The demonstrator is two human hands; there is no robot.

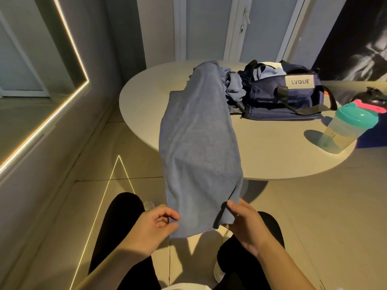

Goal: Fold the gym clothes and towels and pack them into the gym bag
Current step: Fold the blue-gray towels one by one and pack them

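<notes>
Head camera, looking down past my knees: I hold a blue towel by its near end, one corner in each hand. My left hand pinches the left corner between thumb and curled fingers. My right hand grips the right corner, where the cloth bunches under my thumb. From my hands the towel stretches away lengthwise, crosses the near edge of a round pale table, and its far end lies on the tabletop. Just beside that far end, to the right, sits a crumpled heap of blue clothes, touching a navy gym bag. The bag rests on the far side of the table, its top unzipped with light cloth showing inside and a white label reading LVQUE on its side. Near the table's right edge, apart from the bag, stands a clear shaker bottle with a teal lid and pink cap. My legs, in black, show below my hands above a pale tiled floor.
</notes>
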